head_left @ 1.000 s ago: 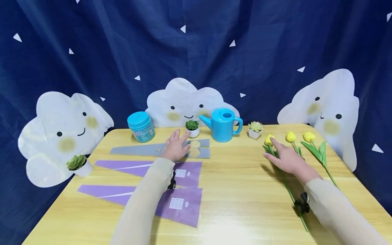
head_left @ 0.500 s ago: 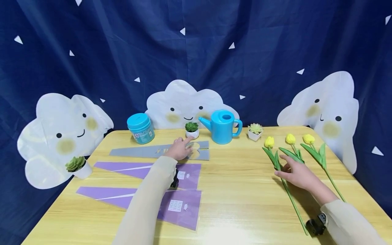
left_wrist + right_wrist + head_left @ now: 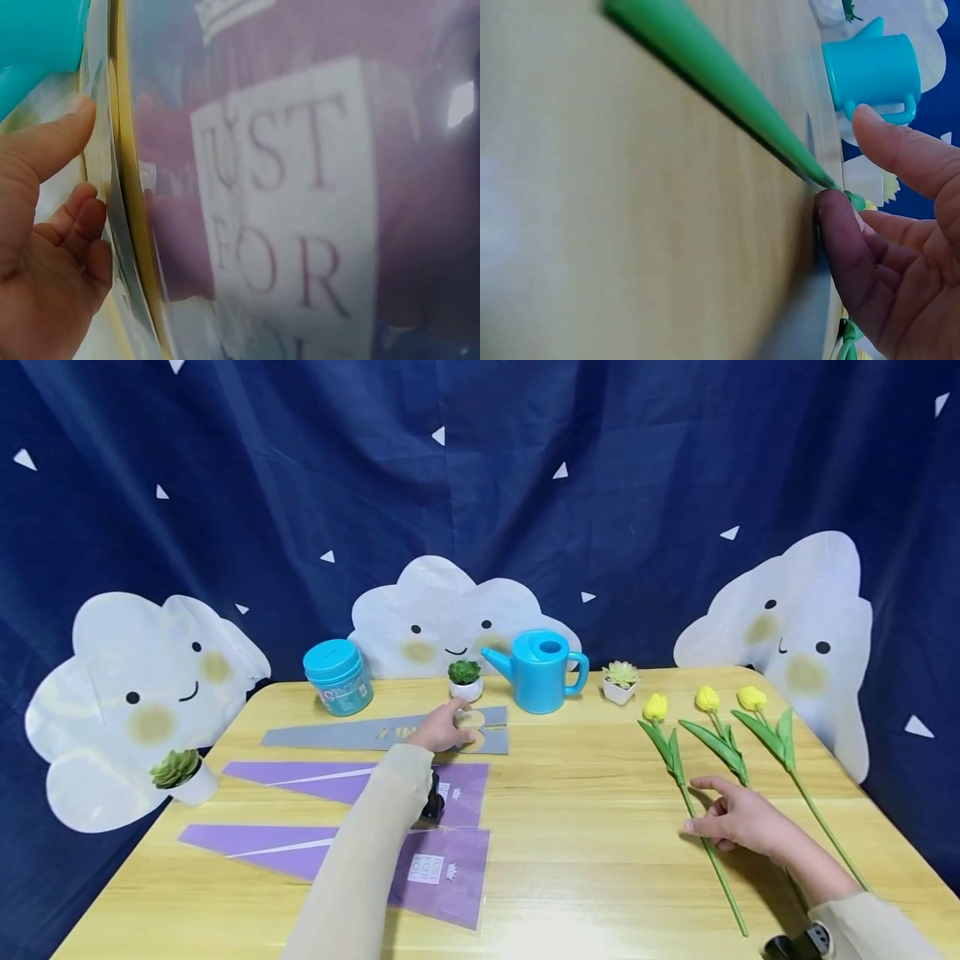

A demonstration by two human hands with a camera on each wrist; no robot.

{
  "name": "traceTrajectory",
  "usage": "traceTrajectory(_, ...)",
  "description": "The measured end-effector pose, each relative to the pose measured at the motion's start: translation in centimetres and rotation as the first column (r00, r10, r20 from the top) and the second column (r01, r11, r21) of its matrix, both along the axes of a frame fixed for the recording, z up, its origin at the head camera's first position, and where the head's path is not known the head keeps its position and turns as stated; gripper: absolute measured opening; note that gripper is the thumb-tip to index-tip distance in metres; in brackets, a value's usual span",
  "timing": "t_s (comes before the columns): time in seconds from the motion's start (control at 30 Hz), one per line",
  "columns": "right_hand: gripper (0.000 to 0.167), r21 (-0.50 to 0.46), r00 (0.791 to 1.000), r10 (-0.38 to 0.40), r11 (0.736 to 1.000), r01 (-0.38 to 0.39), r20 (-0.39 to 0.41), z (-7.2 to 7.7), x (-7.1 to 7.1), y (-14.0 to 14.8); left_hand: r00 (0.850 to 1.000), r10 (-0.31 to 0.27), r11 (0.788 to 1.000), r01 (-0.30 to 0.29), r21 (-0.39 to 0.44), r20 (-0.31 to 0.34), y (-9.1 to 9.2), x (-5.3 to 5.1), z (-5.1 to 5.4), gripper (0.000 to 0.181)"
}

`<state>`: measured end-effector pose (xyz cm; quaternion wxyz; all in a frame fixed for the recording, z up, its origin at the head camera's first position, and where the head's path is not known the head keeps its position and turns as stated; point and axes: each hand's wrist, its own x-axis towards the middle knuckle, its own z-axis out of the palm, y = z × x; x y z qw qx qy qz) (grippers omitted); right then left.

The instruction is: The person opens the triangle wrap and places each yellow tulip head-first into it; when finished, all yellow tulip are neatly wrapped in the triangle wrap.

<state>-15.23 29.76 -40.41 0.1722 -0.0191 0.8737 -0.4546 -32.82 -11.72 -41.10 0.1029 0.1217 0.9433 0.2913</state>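
My left hand (image 3: 438, 729) lies over the grey wrapping sleeve (image 3: 322, 737), fingers bent lightly and thumb apart; the left wrist view shows the hand (image 3: 52, 225) beside the sleeve's edge, pinching nothing. Nearer me lie two purple sleeves (image 3: 457, 793) (image 3: 450, 893). On the right, my right hand (image 3: 742, 820) hovers at the stem of the leftmost yellow tulip (image 3: 656, 707), thumb and forefinger apart. In the right wrist view the green stem (image 3: 727, 82) passes by the fingertips of that hand (image 3: 907, 247), not gripped. Two more tulips (image 3: 707, 698) (image 3: 752, 697) lie alongside.
Along the table's back edge stand a blue-lidded jar (image 3: 339, 678), a small potted succulent (image 3: 465, 682), a blue watering can (image 3: 538, 672) and a pale succulent (image 3: 620, 682). Another potted succulent (image 3: 193, 779) is at the left edge. A dark blue curtain (image 3: 637, 510) hangs behind.
My right hand has moved from the leftmost tulip's bloom down toward me along its stem. My left hand has drawn slightly back from the small succulent, over the grey sleeve.
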Motion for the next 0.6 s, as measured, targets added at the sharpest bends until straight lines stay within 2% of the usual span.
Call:
traceTrajectory(0.13,0.085,-0.034,1.0,0.004,0.999,-0.003,0.026,-0.26,0.4,0.09,0.999,0.035,0.999,-0.036,0.035,0.017,0.02,0.21,-0.03,0.047)
traceTrajectory(0.37,0.079,-0.069,1.0,-0.003,0.998,0.003,0.008,-0.64,0.72,-0.07,0.999,0.032,0.996,-0.035,0.083,0.035,-0.1,0.64,-0.43,0.039)
traceTrajectory(0.6,0.069,-0.024,0.999,-0.034,0.999,0.034,-0.008,-0.79,0.81,-0.2,0.998,0.054,0.99,-0.058,0.131,0.037,-0.16,0.42,-0.98,0.031)
